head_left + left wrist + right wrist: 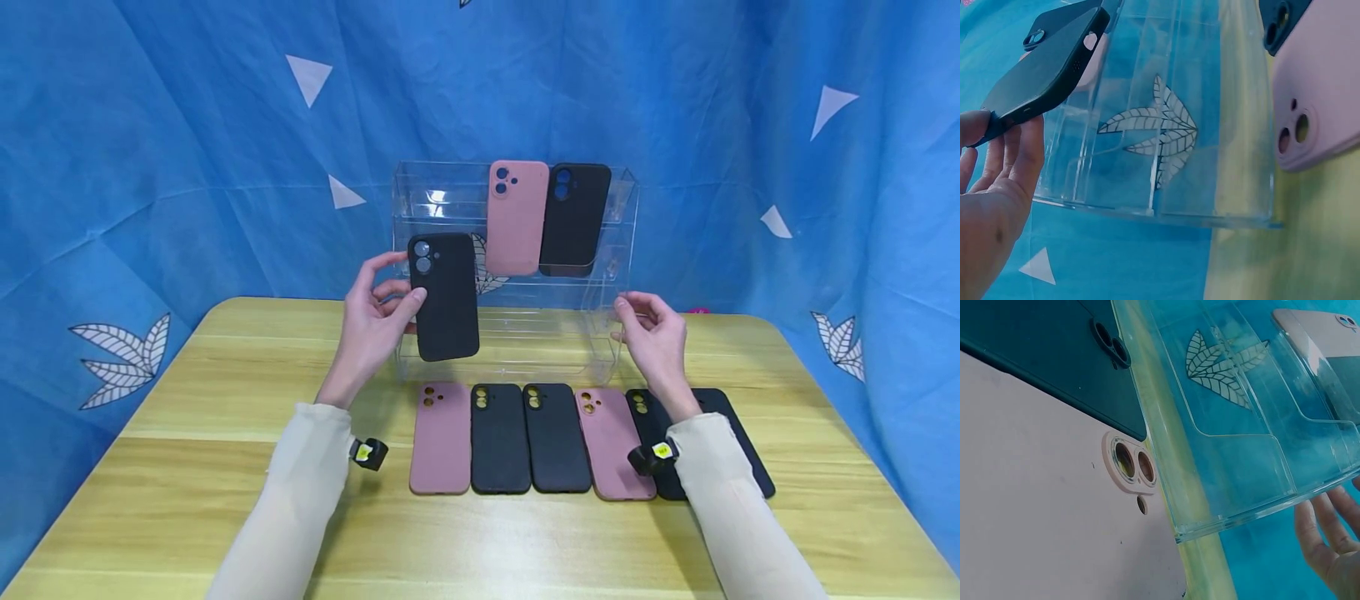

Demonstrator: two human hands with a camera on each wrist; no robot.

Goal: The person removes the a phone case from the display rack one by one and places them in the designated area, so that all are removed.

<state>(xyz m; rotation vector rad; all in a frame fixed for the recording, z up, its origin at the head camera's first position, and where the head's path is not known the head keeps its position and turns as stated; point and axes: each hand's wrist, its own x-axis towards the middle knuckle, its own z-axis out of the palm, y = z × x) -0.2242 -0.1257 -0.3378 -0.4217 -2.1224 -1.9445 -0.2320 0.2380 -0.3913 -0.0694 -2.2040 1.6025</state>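
Observation:
My left hand [378, 312] holds a black phone case [447, 304] upright by its left edge, thumb in front and fingers behind. The case is raised in front of the left part of a clear acrylic display rack [510, 367]. In the left wrist view the same black case [1047, 69] tilts away above my fingers. My right hand [656, 333] is at the rack's right side, fingers loosely bent, fingertips [1304, 512] right at the side panel. A pink case [517, 218] and another black case [575, 218] stand side by side in the rack's upper part.
A row of pink and black cases lies in front of the rack, including a pink case [441, 442] at its left end and a black case [501, 442] beside it. My right forearm passes over the row's right end. A blue curtain [225, 167] hangs behind the wooden table [187, 467].

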